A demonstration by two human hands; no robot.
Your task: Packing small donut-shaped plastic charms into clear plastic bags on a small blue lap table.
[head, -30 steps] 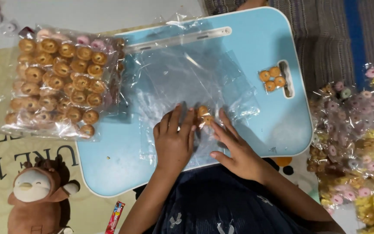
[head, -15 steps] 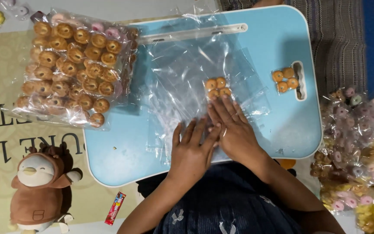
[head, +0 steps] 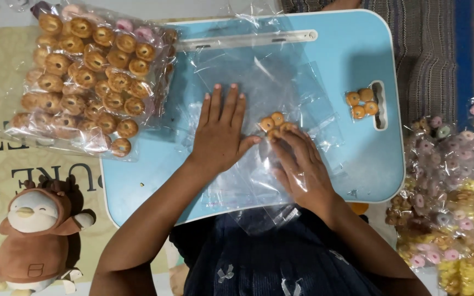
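Four cookies: small round ring-shaped brown cookies (head: 274, 123) bunched in a tight cluster inside a clear bag, near the middle of the tray table; cluster roughly square, no clear long axis.
Clear bags: loose stack of cellophane bags (head: 259, 82) spread flat over the table centre; long side runs away from the person.
Right hand: right hand (head: 298, 164) lies palm down on the plastic, fingers slightly curled and close together, tips touching the cookie cluster through the film; pressing, not closed around anything.
Left hand: left hand (head: 220, 134) flat on the cellophane just left of the cookies, fingers straight, lightly spread, pointing away from the body; thumb reaches toward the right hand. Grips nothing.
Surface: light blue tray table (head: 149, 164), rounded corners, slot along the far edge.
Packed set: second small cookie pack (head: 361, 103) near the right edge, beside an oval hole.
Left side: large bag of ring cookies (head: 86, 82) overlapping the table's left edge.
Right side: heap of pink and yellow wrapped cookies (head: 456, 203) on the floor.
Floor: plush penguin toy (head: 34, 235) at lower left on a printed mat.
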